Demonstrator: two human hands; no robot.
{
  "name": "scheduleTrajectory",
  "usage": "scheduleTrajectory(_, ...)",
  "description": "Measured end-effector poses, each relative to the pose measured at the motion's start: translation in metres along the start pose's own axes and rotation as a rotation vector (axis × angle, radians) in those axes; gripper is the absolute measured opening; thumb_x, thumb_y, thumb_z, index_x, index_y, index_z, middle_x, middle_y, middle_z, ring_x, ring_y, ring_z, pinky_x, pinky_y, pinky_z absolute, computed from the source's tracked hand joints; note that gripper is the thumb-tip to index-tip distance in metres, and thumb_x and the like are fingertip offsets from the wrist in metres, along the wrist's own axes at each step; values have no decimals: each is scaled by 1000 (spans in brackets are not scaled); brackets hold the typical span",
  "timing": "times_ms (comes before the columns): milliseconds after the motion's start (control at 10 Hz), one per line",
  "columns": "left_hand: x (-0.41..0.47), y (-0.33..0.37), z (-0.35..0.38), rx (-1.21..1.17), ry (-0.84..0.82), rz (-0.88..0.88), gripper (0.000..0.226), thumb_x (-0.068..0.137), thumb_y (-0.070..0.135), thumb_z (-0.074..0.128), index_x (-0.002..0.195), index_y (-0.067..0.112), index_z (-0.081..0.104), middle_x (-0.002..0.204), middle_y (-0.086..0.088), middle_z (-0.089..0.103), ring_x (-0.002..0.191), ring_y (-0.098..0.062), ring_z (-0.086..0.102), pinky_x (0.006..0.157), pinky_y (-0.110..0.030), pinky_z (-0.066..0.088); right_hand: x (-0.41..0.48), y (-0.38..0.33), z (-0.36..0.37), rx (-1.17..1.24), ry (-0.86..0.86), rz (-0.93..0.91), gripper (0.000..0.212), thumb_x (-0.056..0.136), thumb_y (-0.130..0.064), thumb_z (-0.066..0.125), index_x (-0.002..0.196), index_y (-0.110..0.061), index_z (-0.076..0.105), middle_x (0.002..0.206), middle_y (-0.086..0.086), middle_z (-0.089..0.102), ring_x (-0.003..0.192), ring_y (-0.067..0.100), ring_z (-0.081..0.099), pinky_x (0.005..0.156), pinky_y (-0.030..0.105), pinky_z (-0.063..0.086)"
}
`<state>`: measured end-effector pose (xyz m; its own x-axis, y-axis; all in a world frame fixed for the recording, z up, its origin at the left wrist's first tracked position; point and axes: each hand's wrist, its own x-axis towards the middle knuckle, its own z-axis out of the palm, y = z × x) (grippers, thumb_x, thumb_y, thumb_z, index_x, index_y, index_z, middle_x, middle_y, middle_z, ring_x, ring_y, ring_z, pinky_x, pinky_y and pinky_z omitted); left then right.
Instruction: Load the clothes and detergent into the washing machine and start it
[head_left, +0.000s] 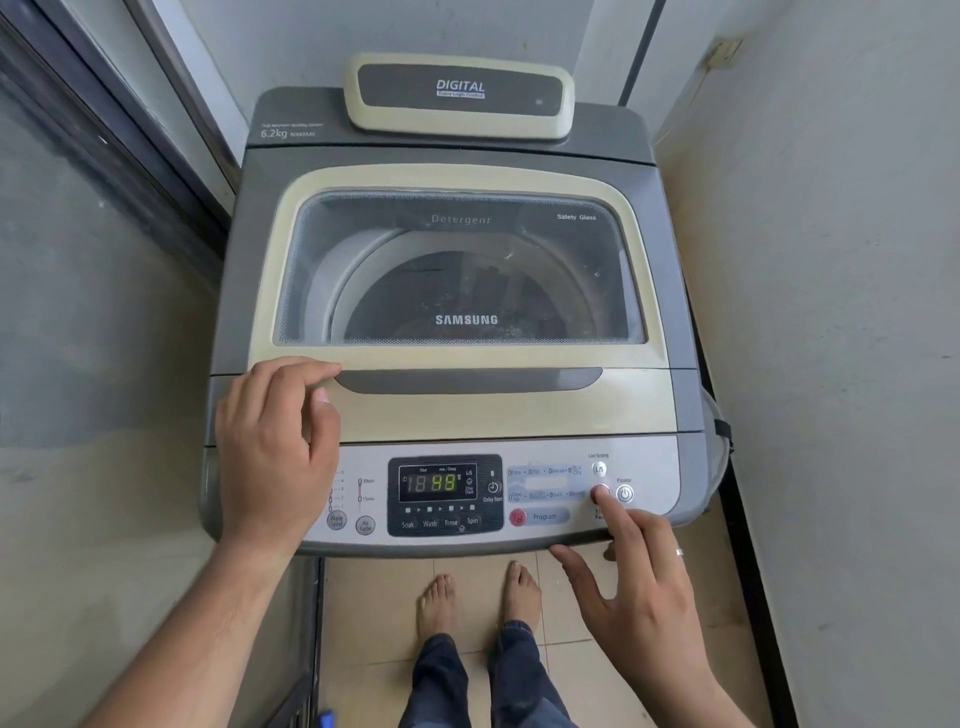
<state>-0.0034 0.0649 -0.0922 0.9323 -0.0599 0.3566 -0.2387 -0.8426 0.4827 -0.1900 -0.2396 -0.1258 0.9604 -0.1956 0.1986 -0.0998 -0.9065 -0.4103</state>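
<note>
Your right hand (644, 582) has its fingers spread and grips nothing; its index fingertip presses the red start button (601, 491) on the control panel (545, 499), just beside the power button (625, 493). Your left hand (275, 447) lies flat and empty, fingers loosely together, on the front left of the closed lid (457, 358) of the washing machine (260, 249). The display (435, 482) is lit green. Through the glass the drum (467, 291) shows dark contents you cannot make out. Your bare feet (478, 597) stand on the tiled floor (571, 675).
</note>
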Motion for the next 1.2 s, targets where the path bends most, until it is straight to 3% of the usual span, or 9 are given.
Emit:
scheduleTrajectory(800, 2, 1, 2, 37, 0, 5, 24, 101, 7, 56, 116, 8, 75, 117, -8, 75, 107, -37, 67, 98, -48, 46, 14, -3, -6, 64, -18, 4, 59, 90, -50, 75, 126, -3, 76, 97, 4, 65, 72, 19, 65, 81, 21, 50)
scheduleTrajectory(1000, -2, 3, 3, 128, -13, 40, 27, 102, 10, 56, 121, 5, 74, 122, -12, 73, 110, -38, 65, 97, -51, 47, 26, -4, -14, 101, -28, -12, 49, 92, -52, 72, 130, -22, 64, 98, -3, 65, 76, 14, 64, 70, 18, 52)
scheduleTrajectory(1200, 0, 20, 3, 120, -60, 75, 30, 102, 19, 58, 126, 7, 69, 129, -10, 68, 117, -36, 63, 101, -54, 49, 58, -15, -32, 131, -42, -82, 45, 91, -42, 78, 126, -20, 62, 102, -4, 66, 81, 7, 63, 63, 20, 58)
